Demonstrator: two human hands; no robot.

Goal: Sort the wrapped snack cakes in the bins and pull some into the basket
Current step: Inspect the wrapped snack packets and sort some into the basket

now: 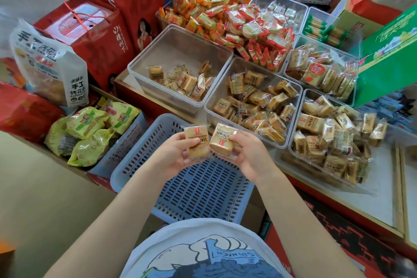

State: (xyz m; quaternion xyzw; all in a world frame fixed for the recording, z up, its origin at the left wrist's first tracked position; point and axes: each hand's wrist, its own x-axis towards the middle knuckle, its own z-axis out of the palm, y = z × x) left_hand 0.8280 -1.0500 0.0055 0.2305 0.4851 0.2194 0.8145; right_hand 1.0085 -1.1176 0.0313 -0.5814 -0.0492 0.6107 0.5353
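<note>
Hands, left [174,157] and right [248,156], each gripped a snack cake [197,142] directly above the basket [203,189], centre frame.

We count two hands, the left hand [173,153] and the right hand [250,156], each with one wrapped snack cake: one cake [195,142] in the left grip, one cake [222,141] in the right. There is one blue basket [203,187]. We see seven clear bins; the near-left bin [180,47] holds roughly a dozen cakes, the others too many to count.
</note>
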